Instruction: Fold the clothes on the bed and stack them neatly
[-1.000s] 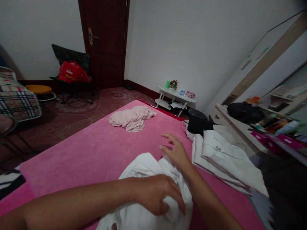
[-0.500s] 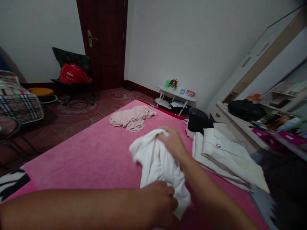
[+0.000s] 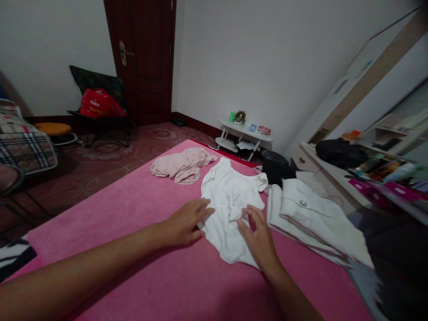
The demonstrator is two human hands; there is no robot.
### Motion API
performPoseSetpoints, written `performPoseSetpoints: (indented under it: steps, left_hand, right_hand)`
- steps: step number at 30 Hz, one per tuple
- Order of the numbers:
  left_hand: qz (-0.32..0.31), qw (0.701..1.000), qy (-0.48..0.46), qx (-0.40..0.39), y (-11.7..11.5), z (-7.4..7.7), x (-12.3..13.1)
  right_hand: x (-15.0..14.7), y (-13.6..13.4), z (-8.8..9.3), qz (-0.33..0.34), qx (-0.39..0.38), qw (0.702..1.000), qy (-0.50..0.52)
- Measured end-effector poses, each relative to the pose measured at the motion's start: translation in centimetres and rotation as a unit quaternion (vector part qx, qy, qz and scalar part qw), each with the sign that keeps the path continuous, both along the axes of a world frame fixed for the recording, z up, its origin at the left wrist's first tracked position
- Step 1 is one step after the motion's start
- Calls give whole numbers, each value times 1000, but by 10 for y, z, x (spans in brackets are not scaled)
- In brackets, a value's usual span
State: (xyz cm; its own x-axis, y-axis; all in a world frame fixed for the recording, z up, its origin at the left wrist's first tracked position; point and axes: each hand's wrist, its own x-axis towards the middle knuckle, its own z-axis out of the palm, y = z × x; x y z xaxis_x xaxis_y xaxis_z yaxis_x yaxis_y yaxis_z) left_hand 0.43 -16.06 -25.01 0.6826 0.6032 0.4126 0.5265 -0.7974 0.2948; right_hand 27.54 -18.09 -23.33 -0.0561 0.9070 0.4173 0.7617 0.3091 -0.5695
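A white sleeveless top [image 3: 230, 191] lies spread on the pink bed cover [image 3: 133, 223], its neck and straps toward the far side and some creases in its middle. At its left edge is my left hand [image 3: 187, 221], fingers stretched out and apart, the tips touching the cloth. My right hand [image 3: 261, 236] rests on the right part of the top with bent fingers; a gap shows between thumb and fingers. Beyond the top, a pale pink garment [image 3: 182, 165] lies crumpled.
Folded off-white clothing with a button [image 3: 314, 214] is stacked at the right, beside a black item [image 3: 277, 171]. A low white table [image 3: 245, 130] stands by the wall. At the left are a chair with a red bag [image 3: 100, 103] and a yellow stool [image 3: 53, 129].
The white top, bunched and held up in both hands before, now lies spread on the bed. My left hand has moved forward to its left edge; my right hand has come nearer to me.
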Motion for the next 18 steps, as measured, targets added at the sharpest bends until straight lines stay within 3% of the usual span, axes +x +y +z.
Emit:
performPoseSetpoints:
  steps: [4,8,10,13,16,18]
  left_hand:
    - [-24,999,33,-21,3,7,-1]
    - [15,999,34,-21,2,10,9]
    - [51,998,27,-9,1,12,18]
    - [79,997,24,4,3,17,34]
    - [89,996,13,-6,13,24,45]
    - [104,994,-13,-30,22,30,48]
  right_hand:
    - [-8,-44,15,86,-136,977,-137]
    - [2,-52,9,105,-126,972,-170]
    - [6,-46,4,103,-99,984,-110]
    - [5,-38,9,59,-117,989,69]
    - [-4,-38,33,-10,-123,961,246]
    - [-9,-43,55,-35,-107,945,306]
